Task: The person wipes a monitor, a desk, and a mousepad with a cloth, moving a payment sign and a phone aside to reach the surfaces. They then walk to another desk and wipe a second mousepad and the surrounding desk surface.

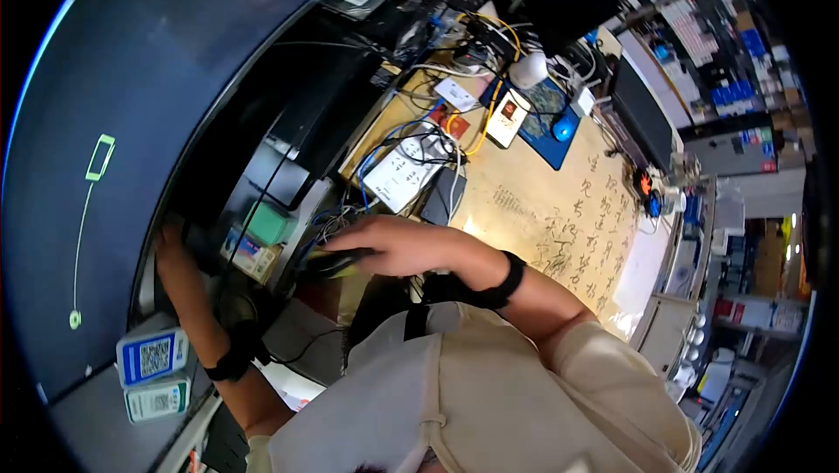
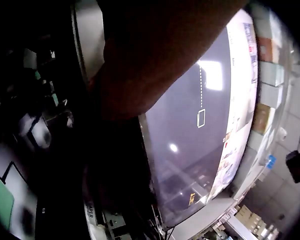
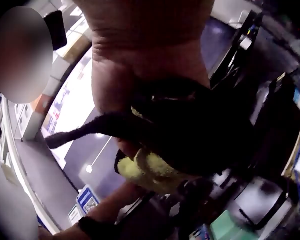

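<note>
My right hand grips a black and yellow bundle over the cluttered desk edge. In the right wrist view, the bundle's yellow part looks like fabric, and a dark strap sticks out sideways. My left hand reaches down beside the lower edge of a large dark glossy panel; its fingers are lost in shadow. The left wrist view shows that hand dark against the panel, and whether it holds anything cannot be made out.
A green box sits between the arms. Two QR-code stands are by the left forearm. Further right, a white power strip, tangled cables, a phone and a blue mouse lie on the desk.
</note>
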Demonstrator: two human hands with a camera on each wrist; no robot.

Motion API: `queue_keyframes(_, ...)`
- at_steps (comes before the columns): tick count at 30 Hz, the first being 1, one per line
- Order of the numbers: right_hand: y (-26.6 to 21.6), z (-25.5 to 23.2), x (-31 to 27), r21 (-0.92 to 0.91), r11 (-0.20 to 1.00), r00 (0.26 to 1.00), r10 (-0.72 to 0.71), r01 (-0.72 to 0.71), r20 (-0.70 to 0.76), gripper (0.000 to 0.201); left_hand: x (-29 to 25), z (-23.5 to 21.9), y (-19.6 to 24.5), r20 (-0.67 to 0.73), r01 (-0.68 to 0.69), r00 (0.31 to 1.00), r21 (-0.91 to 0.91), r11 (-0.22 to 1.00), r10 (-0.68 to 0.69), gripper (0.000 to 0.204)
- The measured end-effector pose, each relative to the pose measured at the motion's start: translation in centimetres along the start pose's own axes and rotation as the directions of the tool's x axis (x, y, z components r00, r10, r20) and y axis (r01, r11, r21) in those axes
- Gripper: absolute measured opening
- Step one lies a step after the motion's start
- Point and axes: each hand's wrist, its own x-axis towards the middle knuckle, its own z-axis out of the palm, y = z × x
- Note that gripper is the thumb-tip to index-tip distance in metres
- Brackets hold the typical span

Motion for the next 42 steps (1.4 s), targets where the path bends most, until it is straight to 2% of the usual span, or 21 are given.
queue_keyframes(3,1.5,-1.2,-5.5,0.124,0.992,0.985,0.01,0.012,-0.174,0.048,0.1,-0.5,0.1,0.051,0.005,0.999,0.001,1.0,-0.005,0.03)
queue_keyframes(6,1.7,-2.0,-10.4,0.194,0.969,0.939,0.204,-0.153,-0.277,0.048,-0.3,-1.7,1.7,0.014,0.005,1.0,0.032,0.999,-0.006,0.033)
queue_keyframes(9,3.3,-1.8,-15.0,0.208,0.935,0.827,0.353,-0.288,-0.439,0.047,-0.8,-3.3,3.4,-0.081,-0.032,0.996,0.085,0.996,0.039,0.031)
queue_keyframes(10,4.0,-1.7,-16.1,0.187,0.947,0.798,0.32,-0.26,-0.511,0.047,-0.9,-4.1,4.5,-0.107,-0.048,0.992,0.112,0.993,0.06,0.03)
queue_keyframes(11,4.4,-1.8,-17.4,0.291,0.88,0.735,0.474,-0.375,-0.486,0.048,-1.0,-4.9,6.1,-0.133,-0.063,0.988,0.138,0.988,0.082,0.028)
queue_keyframes(12,4.5,-1.9,-18.6,0.266,0.872,0.693,0.487,-0.41,-0.531,0.046,-1.1,-6.1,8.1,-0.186,-0.032,0.98,0.175,0.984,0.065,0.022)
queue_keyframes(13,4.7,-2.0,-19.7,0.243,0.861,0.65,0.499,-0.447,-0.574,0.045,-1.3,-6.5,10.5,-0.266,-0.136,0.951,0.105,0.985,0.16,0.021)
queue_keyframes(15,7.0,-1.2,-22.0,0.152,0.908,0.564,0.366,-0.39,-0.74,0.046,-1.6,-7.0,15.9,-0.43,-0.346,0.848,-0.007,0.938,0.31,0.02)
queue_keyframes(16,7.0,-1.3,-23.0,0.252,0.873,0.491,0.45,-0.417,-0.746,0.046,-1.7,-6.4,19.1,-0.453,-0.49,0.799,-0.111,0.865,0.394,0.022)
queue_keyframes(17,7.1,-1.5,-24.0,0.35,0.831,0.418,0.529,-0.433,-0.738,0.046,-2.1,-5.3,22.9,-0.409,-0.558,0.8,-0.242,0.794,0.438,0.022)
queue_keyframes(19,10.5,-1.0,-26.5,0.222,0.864,0.321,0.39,-0.451,-0.863,0.044,-2.6,-3.8,31.9,-0.323,-0.607,0.795,-0.447,0.657,0.514,0.023)
queue_keyframes(20,12.3,-0.7,-27.9,0.233,0.838,0.228,0.383,-0.494,-0.895,0.045,-2.7,-2.4,35.7,-0.312,-0.665,0.745,-0.416,0.621,0.589,0.024)
queue_keyframes(21,13.9,-0.3,-29.4,0.249,0.808,0.134,0.372,-0.534,-0.919,0.047,-2.5,-0.9,39.5,-0.293,-0.693,0.694,-0.522,0.498,0.658,0.025)
queue_keyframes(22,15.1,0.0,-30.8,0.184,0.751,0.071,0.294,-0.634,-0.953,0.048,-2.6,0.2,43.3,-0.281,-0.683,0.682,-0.576,0.45,0.676,0.025)
queue_keyframes(23,16.2,0.4,-32.2,0.129,0.673,0.017,0.206,-0.728,-0.978,0.05,-2.5,2.1,46.4,-0.245,-0.684,0.666,-0.577,0.446,0.705,0.026)
queue_keyframes(25,19.1,1.2,-34.7,0.243,0.571,-0.138,0.221,-0.784,-0.965,0.055,-2.0,5.7,51.2,-0.175,-0.707,0.619,-0.548,0.446,0.766,0.03)
queue_keyframes(27,21.4,1.4,-36.5,0.27,0.48,-0.222,0.154,-0.835,-0.963,0.059,-1.3,8.8,54.8,-0.16,-0.743,0.607,-0.462,0.484,0.778,0.035)
queue_keyframes(30,23.9,1.4,-37.2,0.381,0.278,-0.33,0.213,-0.882,-0.92,0.059,-0.2,11.0,58.4,-0.13,-0.765,0.611,-0.352,0.54,0.781,0.039)
queue_keyframes(35,25.7,2.4,-36.0,0.415,0.109,-0.389,0.198,-0.903,-0.9,0.055,1.9,15.1,60.4,-0.049,-0.78,0.599,-0.262,0.568,0.799,0.041)
queue_keyframes(39,25.6,2.4,-36.0,0.434,0.135,-0.399,0.226,-0.891,-0.889,0.057,2.3,16.5,61.2,0.035,-0.804,0.575,-0.159,0.572,0.818,0.04)
queue_keyframes(42,25.6,2.2,-36.0,0.436,0.127,-0.395,0.255,-0.891,-0.883,0.058,2.8,17.6,61.9,-0.041,-0.804,0.588,-0.144,0.578,0.808,0.04)
